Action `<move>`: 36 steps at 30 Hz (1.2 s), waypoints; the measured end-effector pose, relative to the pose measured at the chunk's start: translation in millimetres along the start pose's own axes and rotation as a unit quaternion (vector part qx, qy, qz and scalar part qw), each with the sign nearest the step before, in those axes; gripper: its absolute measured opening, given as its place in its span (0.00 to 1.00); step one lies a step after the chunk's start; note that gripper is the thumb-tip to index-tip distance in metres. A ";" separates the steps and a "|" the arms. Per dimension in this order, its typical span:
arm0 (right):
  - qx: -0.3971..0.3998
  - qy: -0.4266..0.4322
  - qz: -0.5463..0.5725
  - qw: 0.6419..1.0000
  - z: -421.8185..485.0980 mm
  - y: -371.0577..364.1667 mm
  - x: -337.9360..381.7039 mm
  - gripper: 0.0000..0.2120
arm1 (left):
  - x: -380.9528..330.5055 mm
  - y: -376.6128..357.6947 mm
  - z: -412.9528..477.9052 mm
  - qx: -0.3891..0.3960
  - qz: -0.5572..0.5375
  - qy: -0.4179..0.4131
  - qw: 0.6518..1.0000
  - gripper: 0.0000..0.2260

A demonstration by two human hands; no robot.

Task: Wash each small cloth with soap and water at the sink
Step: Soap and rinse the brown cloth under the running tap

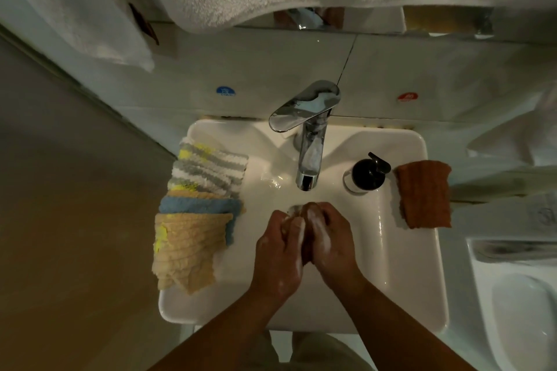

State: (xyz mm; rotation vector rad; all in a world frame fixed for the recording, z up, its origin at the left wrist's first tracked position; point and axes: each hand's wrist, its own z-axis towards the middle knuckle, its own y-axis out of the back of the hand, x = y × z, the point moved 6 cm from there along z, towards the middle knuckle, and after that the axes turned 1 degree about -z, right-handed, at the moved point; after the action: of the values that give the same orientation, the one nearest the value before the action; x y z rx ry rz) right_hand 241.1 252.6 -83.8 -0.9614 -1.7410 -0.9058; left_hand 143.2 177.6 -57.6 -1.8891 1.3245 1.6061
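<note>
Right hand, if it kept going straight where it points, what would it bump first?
Probably the tap. The right hand, gripping a brown cloth, points toward its spout, though it might pass underneath; depth is unclear.

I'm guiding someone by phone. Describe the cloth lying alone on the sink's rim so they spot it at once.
Find the white sink and its chrome tap. Right of the tap stands a black-topped soap bottle, and beside that, on the right rim, lies the cloth. It is plain rust-brown and alone; the pile of cloths sits on the left rim.
</note>
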 end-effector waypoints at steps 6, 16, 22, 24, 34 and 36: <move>0.009 -0.005 -0.100 0.995 -18.8 -19.2 7.7 0.06 | 18.8 6.9 26.5 -0.061 0.007 0.071 0.996 0.10; 0.029 -0.039 -0.212 0.976 3.2 -7.0 0.8 0.17 | -0.9 -4.3 -0.7 0.050 -0.034 0.033 0.998 0.08; 0.058 0.081 -0.246 0.964 -26.5 -20.0 30.1 0.13 | 26.6 8.9 13.9 -0.050 -0.110 0.158 0.980 0.09; 0.044 0.128 -0.261 0.956 -13.9 -17.4 43.0 0.19 | 19.7 -0.9 0.0 -0.010 -0.123 0.128 0.984 0.07; 0.117 0.039 -0.281 0.952 -29.7 -29.4 17.2 0.11 | 13.9 22.3 26.5 -0.101 -0.054 0.126 0.985 0.04; 0.069 0.057 -0.252 0.964 -22.0 -22.9 22.9 0.06 | 14.8 13.7 17.7 -0.077 -0.045 0.138 0.986 0.03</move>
State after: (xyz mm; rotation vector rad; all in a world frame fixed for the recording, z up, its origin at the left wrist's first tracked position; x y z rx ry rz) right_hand 222.4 228.4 -59.3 -0.3655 -1.9557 -1.1150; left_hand 120.8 177.4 -72.2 -2.3004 1.2252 1.4807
